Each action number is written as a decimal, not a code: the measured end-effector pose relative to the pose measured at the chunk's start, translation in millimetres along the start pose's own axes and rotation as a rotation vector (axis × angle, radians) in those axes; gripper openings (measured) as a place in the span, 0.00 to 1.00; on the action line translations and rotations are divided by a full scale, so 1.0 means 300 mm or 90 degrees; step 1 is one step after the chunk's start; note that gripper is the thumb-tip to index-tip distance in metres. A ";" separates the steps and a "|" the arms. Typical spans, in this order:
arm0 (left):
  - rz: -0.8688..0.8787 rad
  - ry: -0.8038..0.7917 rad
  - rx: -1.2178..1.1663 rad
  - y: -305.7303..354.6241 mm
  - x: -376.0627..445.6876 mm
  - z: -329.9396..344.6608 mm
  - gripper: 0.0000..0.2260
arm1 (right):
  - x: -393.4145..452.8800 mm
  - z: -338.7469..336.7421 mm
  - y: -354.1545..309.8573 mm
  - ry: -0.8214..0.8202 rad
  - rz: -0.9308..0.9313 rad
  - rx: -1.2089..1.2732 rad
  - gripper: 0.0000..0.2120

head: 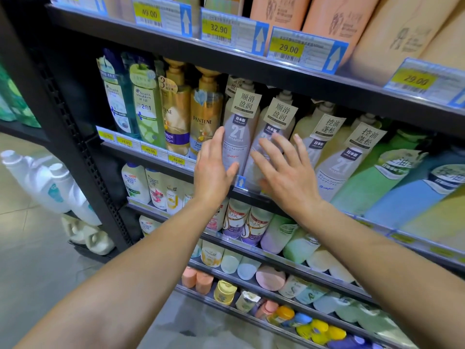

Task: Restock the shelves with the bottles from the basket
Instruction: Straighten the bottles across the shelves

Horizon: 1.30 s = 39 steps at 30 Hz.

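Note:
Two pale lilac "21 Pharma" pump bottles stand upright side by side on the middle shelf (156, 149). My left hand (214, 167) lies with straight fingers against the left side of the first bottle (237, 137). My right hand (284, 170) is spread flat over the front of the second bottle (273, 127), fingers straight. Neither hand curls round a bottle. No basket is in view.
Gold Pantene bottles (205, 114) stand just left of my left hand; cream "21" bottles (334, 152) stand to the right. Price tags (219, 30) line the shelf above. Lower shelves are packed with bottles. White jugs (37, 182) sit on a rack at the left.

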<state>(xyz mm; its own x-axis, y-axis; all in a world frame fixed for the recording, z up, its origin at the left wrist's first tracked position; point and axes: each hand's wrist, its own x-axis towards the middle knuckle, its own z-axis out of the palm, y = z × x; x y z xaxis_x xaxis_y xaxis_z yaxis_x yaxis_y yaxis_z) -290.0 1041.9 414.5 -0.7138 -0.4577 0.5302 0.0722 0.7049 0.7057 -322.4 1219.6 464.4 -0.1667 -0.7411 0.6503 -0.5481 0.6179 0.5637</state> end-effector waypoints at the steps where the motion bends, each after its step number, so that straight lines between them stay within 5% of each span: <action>1: 0.000 -0.001 -0.006 0.000 -0.001 -0.001 0.38 | 0.001 -0.004 -0.012 0.021 0.017 0.009 0.20; 6: 0.003 -0.016 -0.017 -0.003 -0.001 -0.009 0.39 | 0.051 -0.036 0.010 0.046 0.063 0.068 0.21; 14: -0.020 -0.041 -0.027 0.019 0.008 -0.028 0.38 | -0.009 -0.074 -0.193 -0.061 0.606 0.457 0.31; 22: -0.013 -0.091 -0.058 0.007 0.046 -0.061 0.37 | 0.063 0.014 -0.320 0.034 0.936 0.478 0.27; 39: 0.008 -0.115 -0.015 -0.006 0.054 -0.064 0.34 | 0.113 0.084 -0.384 0.062 1.077 0.300 0.24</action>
<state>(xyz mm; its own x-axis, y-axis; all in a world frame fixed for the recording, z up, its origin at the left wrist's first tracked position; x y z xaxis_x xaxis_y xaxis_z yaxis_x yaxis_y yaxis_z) -288.3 1022.6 430.8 -0.8257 -0.3432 0.4477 0.0968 0.6956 0.7119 -285.7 1116.8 408.7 -0.7162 0.6046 0.3487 -0.0125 0.4884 -0.8725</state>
